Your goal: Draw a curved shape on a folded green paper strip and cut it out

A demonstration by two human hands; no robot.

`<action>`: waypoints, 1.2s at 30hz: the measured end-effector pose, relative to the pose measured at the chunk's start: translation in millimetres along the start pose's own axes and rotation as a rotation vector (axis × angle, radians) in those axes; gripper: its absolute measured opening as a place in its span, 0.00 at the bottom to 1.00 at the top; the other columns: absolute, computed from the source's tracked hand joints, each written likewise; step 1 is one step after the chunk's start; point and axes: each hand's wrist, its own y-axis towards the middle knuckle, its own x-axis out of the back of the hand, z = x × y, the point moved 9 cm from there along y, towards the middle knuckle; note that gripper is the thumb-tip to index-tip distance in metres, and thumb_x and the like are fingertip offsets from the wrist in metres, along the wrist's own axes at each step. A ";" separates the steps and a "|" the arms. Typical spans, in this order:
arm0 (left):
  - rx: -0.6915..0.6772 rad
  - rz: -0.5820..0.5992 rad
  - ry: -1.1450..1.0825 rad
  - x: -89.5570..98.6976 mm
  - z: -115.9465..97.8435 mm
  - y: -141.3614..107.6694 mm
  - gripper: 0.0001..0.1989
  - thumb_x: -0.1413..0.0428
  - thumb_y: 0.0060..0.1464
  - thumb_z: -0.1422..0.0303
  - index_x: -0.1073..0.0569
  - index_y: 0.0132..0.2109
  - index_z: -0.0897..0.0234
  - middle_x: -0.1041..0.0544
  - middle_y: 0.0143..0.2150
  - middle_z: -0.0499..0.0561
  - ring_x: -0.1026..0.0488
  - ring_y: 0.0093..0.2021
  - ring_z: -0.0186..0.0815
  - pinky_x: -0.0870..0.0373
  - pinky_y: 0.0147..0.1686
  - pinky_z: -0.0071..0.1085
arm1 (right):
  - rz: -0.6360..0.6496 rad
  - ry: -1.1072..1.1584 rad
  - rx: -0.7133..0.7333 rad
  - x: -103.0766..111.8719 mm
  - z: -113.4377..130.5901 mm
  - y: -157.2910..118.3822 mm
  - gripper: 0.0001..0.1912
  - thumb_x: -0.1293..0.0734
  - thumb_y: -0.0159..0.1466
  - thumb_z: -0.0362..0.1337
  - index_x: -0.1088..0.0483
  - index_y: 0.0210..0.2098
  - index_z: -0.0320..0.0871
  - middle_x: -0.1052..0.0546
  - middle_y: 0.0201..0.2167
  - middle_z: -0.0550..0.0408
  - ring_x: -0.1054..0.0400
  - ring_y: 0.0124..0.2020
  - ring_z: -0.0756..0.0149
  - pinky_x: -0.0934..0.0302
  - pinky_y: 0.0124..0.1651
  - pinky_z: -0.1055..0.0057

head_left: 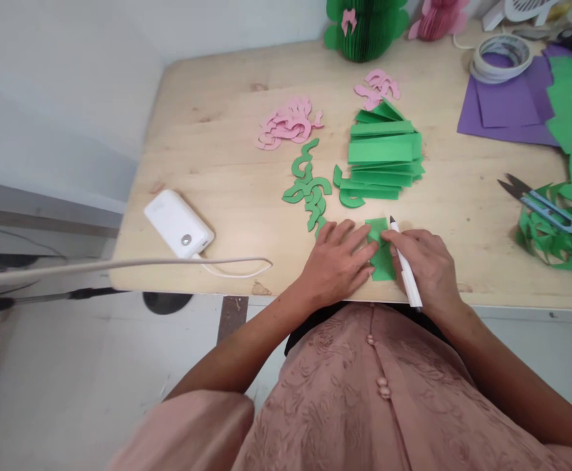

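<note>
My left hand (338, 265) lies palm down at the near edge of the wooden table (227, 163), fingers slightly spread and holding nothing in a grasp; their tips rest on the small green paper piece (382, 252). That piece lies flat between my two hands, close to the table's edge. My right hand (427, 269) is curled around a white pen (406, 271) — its dark tip points away from me, beside the paper's upper right corner — and my fingertips reach the paper's right side.

Just beyond the paper sits a bundle of folded green strips (381, 152), with curved green cutouts (310, 190) to its left and pink cutouts (290, 124) farther back. On my right, blue-handled thread snips (550, 208) rest on a heap of green scraps (535, 235), their dark blades pointing left. Behind them, tape rolls (523, 62) sit on purple sheets (506, 101). To my left, a white power bank (175, 222) lies with a white cable (236, 275) plugged into its near end.
</note>
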 end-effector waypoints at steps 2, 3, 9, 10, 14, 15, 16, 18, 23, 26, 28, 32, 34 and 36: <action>0.001 0.003 0.004 -0.1 -0.2 -0.5 0.19 0.52 0.62 0.60 0.31 0.55 0.61 0.35 0.63 0.56 0.41 0.60 0.50 0.45 0.57 0.50 | -0.001 0.015 -0.013 -0.1 -1.1 0.7 0.18 0.38 0.65 0.31 0.29 0.53 0.45 0.20 0.36 0.51 0.28 0.40 0.57 0.37 0.39 0.62; 0.000 0.003 0.007 0.1 -0.4 -0.7 0.19 0.52 0.62 0.60 0.31 0.55 0.61 0.35 0.63 0.56 0.41 0.60 0.50 0.45 0.57 0.50 | -0.005 0.026 -0.026 0.7 -1.8 1.5 0.17 0.39 0.65 0.31 0.29 0.53 0.46 0.20 0.37 0.51 0.28 0.41 0.58 0.36 0.40 0.62; -0.008 -0.006 0.012 2.2 -1.2 -1.2 0.18 0.51 0.62 0.60 0.30 0.54 0.61 0.34 0.63 0.55 0.41 0.60 0.50 0.44 0.57 0.50 | -0.090 0.309 -0.210 20.5 -9.3 5.2 0.15 0.38 0.66 0.32 0.29 0.51 0.46 0.21 0.43 0.51 0.27 0.46 0.60 0.34 0.49 0.62; -0.009 -0.007 0.010 2.5 -1.4 -1.1 0.18 0.52 0.62 0.60 0.30 0.54 0.61 0.34 0.62 0.55 0.41 0.60 0.50 0.44 0.57 0.50 | -0.107 0.343 -0.256 24.2 -11.4 4.1 0.15 0.38 0.66 0.33 0.29 0.51 0.46 0.21 0.43 0.51 0.27 0.46 0.61 0.34 0.50 0.62; -0.005 -0.003 0.001 3.1 -1.4 -0.8 0.17 0.52 0.62 0.60 0.30 0.54 0.61 0.34 0.62 0.55 0.40 0.60 0.50 0.44 0.57 0.50 | -0.126 0.453 -0.375 28.7 -16.4 -3.4 0.12 0.36 0.65 0.35 0.27 0.48 0.46 0.21 0.41 0.52 0.26 0.41 0.62 0.32 0.47 0.61; -0.004 0.000 0.000 3.1 -1.3 -0.8 0.17 0.52 0.62 0.60 0.30 0.54 0.61 0.34 0.62 0.55 0.40 0.60 0.50 0.44 0.57 0.50 | -0.121 0.488 -0.392 26.8 -17.3 -5.4 0.11 0.35 0.65 0.36 0.27 0.46 0.46 0.21 0.41 0.52 0.26 0.40 0.62 0.32 0.45 0.62; -0.002 0.002 -0.001 3.0 -1.3 -0.8 0.17 0.52 0.62 0.60 0.30 0.54 0.61 0.34 0.62 0.55 0.40 0.60 0.50 0.44 0.57 0.50 | -0.118 0.517 -0.414 24.1 -18.8 -7.6 0.10 0.35 0.65 0.36 0.26 0.44 0.46 0.21 0.40 0.52 0.26 0.39 0.62 0.31 0.44 0.62; 0.000 0.004 -0.002 2.8 -1.2 -0.9 0.18 0.52 0.62 0.60 0.30 0.54 0.61 0.34 0.62 0.55 0.40 0.60 0.50 0.44 0.57 0.50 | -0.118 0.542 -0.476 18.2 -23.7 -12.0 0.07 0.35 0.64 0.38 0.27 0.41 0.45 0.21 0.36 0.53 0.25 0.35 0.63 0.31 0.39 0.65; 0.006 0.007 -0.010 2.6 -0.7 -0.7 0.18 0.51 0.62 0.60 0.30 0.55 0.61 0.34 0.62 0.55 0.41 0.60 0.50 0.45 0.58 0.50 | -0.107 0.457 -0.518 12.8 -25.5 -12.9 0.05 0.35 0.63 0.39 0.29 0.35 0.45 0.22 0.28 0.56 0.27 0.27 0.65 0.34 0.27 0.70; 0.005 0.009 -0.014 2.9 -0.6 -0.6 0.17 0.51 0.62 0.60 0.29 0.54 0.60 0.34 0.62 0.56 0.41 0.60 0.50 0.45 0.58 0.50 | -0.137 0.398 -0.529 17.6 -24.7 -11.4 0.06 0.35 0.63 0.40 0.30 0.33 0.45 0.23 0.25 0.56 0.29 0.25 0.66 0.37 0.24 0.72; 0.005 0.013 -0.018 2.8 -0.3 -0.6 0.17 0.52 0.62 0.60 0.29 0.54 0.60 0.34 0.63 0.55 0.40 0.60 0.50 0.45 0.58 0.50 | -0.146 0.383 -0.536 19.1 -24.0 -11.0 0.07 0.36 0.63 0.40 0.30 0.32 0.45 0.24 0.24 0.57 0.30 0.24 0.67 0.39 0.23 0.72; 0.005 0.027 -0.024 1.8 0.4 -0.7 0.17 0.52 0.62 0.60 0.30 0.55 0.60 0.35 0.63 0.55 0.41 0.60 0.50 0.45 0.58 0.50 | -0.130 0.394 -0.538 17.2 -22.5 -10.6 0.06 0.35 0.63 0.40 0.30 0.32 0.45 0.24 0.24 0.57 0.30 0.23 0.67 0.39 0.23 0.72; 0.003 0.025 -0.025 2.0 0.4 -0.7 0.17 0.52 0.62 0.60 0.30 0.55 0.60 0.35 0.63 0.56 0.41 0.60 0.50 0.45 0.58 0.51 | -0.120 0.384 -0.536 16.6 -22.0 -10.4 0.06 0.36 0.64 0.40 0.30 0.32 0.45 0.24 0.24 0.57 0.30 0.23 0.67 0.39 0.23 0.72; 0.001 0.023 -0.026 2.4 0.4 -0.8 0.17 0.52 0.62 0.61 0.30 0.54 0.60 0.35 0.63 0.56 0.41 0.60 0.50 0.45 0.58 0.50 | -0.109 0.370 -0.536 16.2 -21.9 -10.3 0.06 0.36 0.64 0.40 0.30 0.32 0.45 0.23 0.24 0.57 0.31 0.22 0.68 0.39 0.22 0.72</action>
